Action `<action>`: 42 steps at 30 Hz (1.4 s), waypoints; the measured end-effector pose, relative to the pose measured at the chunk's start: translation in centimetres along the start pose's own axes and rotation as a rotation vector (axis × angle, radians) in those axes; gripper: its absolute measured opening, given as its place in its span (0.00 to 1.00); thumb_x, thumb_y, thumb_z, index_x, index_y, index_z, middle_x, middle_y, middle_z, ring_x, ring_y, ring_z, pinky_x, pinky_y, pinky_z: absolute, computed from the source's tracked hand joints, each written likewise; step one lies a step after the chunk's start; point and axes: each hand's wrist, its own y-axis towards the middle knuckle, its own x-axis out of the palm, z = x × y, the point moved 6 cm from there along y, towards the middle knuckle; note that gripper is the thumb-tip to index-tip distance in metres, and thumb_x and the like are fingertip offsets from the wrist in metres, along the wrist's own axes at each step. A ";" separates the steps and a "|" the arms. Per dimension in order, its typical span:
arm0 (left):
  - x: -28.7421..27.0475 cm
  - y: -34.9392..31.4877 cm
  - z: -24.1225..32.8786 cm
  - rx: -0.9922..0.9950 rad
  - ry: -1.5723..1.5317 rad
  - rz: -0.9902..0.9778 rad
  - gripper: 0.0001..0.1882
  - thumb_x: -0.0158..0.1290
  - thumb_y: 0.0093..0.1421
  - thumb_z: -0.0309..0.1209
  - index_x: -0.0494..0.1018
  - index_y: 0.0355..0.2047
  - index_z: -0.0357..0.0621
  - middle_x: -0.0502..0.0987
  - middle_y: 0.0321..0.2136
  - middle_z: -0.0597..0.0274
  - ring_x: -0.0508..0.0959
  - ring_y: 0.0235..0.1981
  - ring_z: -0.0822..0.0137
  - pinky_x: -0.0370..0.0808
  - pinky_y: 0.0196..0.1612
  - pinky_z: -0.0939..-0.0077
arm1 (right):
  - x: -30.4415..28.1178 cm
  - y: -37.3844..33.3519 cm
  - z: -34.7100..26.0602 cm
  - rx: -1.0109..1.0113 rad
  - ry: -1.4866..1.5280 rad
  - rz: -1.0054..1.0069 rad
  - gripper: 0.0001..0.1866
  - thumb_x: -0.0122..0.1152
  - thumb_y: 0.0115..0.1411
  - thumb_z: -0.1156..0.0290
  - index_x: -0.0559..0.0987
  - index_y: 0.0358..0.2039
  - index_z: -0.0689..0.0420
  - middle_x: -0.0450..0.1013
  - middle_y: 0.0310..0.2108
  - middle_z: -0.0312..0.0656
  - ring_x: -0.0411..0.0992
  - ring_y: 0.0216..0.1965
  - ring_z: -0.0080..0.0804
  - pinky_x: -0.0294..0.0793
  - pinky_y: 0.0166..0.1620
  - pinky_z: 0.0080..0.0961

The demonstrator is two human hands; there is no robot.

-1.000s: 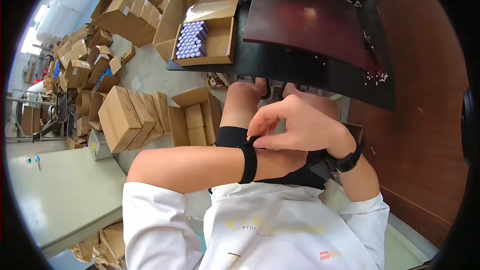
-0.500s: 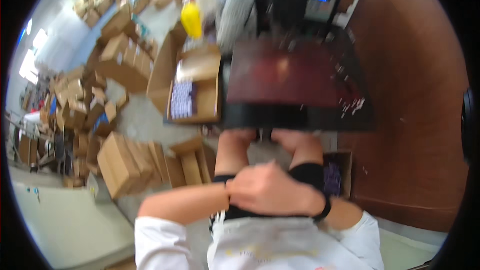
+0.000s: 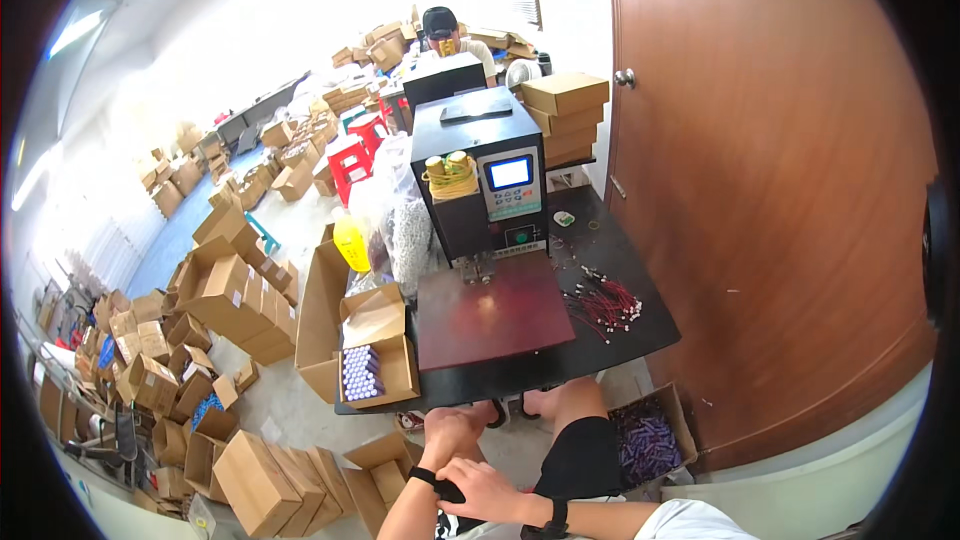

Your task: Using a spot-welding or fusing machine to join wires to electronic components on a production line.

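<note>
My left hand is by my left knee, its forearm coming up from the lower edge; how its fingers lie cannot be made out. A black wristband circles that wrist. My right hand, with a black watch on its wrist, reaches across and its curled fingers close at the band. Ahead, a black machine with a lit screen stands behind a dark red board on a black table. Left of the board is an open carton with purple-wrapped cylindrical cells.
Red wires with white connectors lie on the table's right. A carton of purple cylinders sits on the floor beneath. Cardboard boxes crowd the left floor. A brown door stands at right; a person in a black cap sits behind the machine.
The view has tilted up, bringing the whole machine and the far room into sight. My crossed hands have shifted left in the picture; the right hand stays at the left wrist.
</note>
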 end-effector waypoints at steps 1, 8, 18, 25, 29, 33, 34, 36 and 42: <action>0.9 0.9 -1.2 -0.266 -0.153 0.096 0.15 0.51 0.61 0.44 0.85 0.36 0.55 0.85 0.34 0.56 0.86 0.39 0.56 0.79 0.44 0.62 | -0.1 -0.2 0.7 0.131 0.131 0.016 0.25 0.70 0.54 0.57 0.76 0.48 0.56 0.75 0.43 0.45 0.74 0.50 0.43 0.73 0.50 0.38; 4.6 2.1 -4.0 -0.335 -0.397 0.113 0.25 0.52 0.60 0.49 0.85 0.38 0.39 0.83 0.38 0.38 0.84 0.45 0.45 0.80 0.49 0.56 | -0.4 -0.2 2.5 0.201 0.252 0.121 0.22 0.68 0.51 0.60 0.75 0.43 0.58 0.77 0.38 0.47 0.77 0.41 0.46 0.77 0.45 0.38; 4.3 0.6 -2.1 -0.284 -0.229 0.227 0.17 0.49 0.61 0.39 0.83 0.30 0.40 0.83 0.32 0.39 0.85 0.36 0.44 0.82 0.40 0.52 | -1.3 0.6 2.1 0.206 0.374 0.065 0.22 0.74 0.45 0.62 0.78 0.36 0.63 0.78 0.30 0.44 0.78 0.32 0.35 0.79 0.40 0.30; -2.0 -2.0 -0.9 -0.401 -0.277 0.329 0.21 0.48 0.62 0.42 0.83 0.29 0.38 0.83 0.30 0.40 0.85 0.35 0.45 0.82 0.39 0.54 | -1.5 0.9 2.6 0.278 0.406 0.036 0.23 0.73 0.44 0.59 0.77 0.33 0.64 0.78 0.30 0.49 0.78 0.34 0.43 0.78 0.41 0.34; -0.2 -1.6 -3.3 -0.432 -0.441 0.387 0.18 0.52 0.59 0.42 0.84 0.31 0.41 0.83 0.30 0.40 0.85 0.36 0.44 0.81 0.41 0.53 | -1.1 0.9 1.3 0.251 0.394 0.018 0.22 0.72 0.45 0.59 0.76 0.33 0.62 0.77 0.30 0.48 0.78 0.34 0.45 0.77 0.40 0.37; -3.9 -2.5 -4.9 -0.380 -0.793 0.537 0.15 0.57 0.57 0.39 0.83 0.33 0.38 0.82 0.29 0.42 0.84 0.35 0.44 0.81 0.41 0.54 | -1.7 0.6 -1.5 0.169 0.339 0.076 0.22 0.74 0.47 0.61 0.76 0.37 0.60 0.75 0.29 0.46 0.76 0.31 0.41 0.77 0.37 0.35; -4.8 -2.8 -5.3 -0.334 -0.842 0.642 0.16 0.57 0.58 0.39 0.82 0.33 0.36 0.83 0.30 0.43 0.84 0.35 0.43 0.80 0.42 0.55 | -1.5 0.4 -2.1 0.153 0.328 0.106 0.22 0.76 0.47 0.63 0.77 0.38 0.59 0.76 0.29 0.44 0.76 0.30 0.36 0.77 0.37 0.31; -7.1 -3.9 -5.8 -0.365 -0.982 0.655 0.15 0.57 0.60 0.37 0.81 0.33 0.35 0.83 0.29 0.43 0.84 0.33 0.47 0.80 0.40 0.59 | -2.4 0.8 -2.8 0.093 0.323 0.204 0.21 0.77 0.47 0.66 0.78 0.39 0.58 0.76 0.31 0.44 0.76 0.32 0.40 0.77 0.39 0.33; -11.0 -5.9 -7.2 -0.336 -1.092 0.983 0.13 0.58 0.62 0.36 0.79 0.29 0.36 0.78 0.21 0.51 0.78 0.24 0.61 0.75 0.32 0.66 | -1.9 1.7 -2.3 -0.098 0.208 0.146 0.24 0.78 0.45 0.65 0.79 0.43 0.55 0.74 0.48 0.45 0.70 0.52 0.50 0.67 0.58 0.45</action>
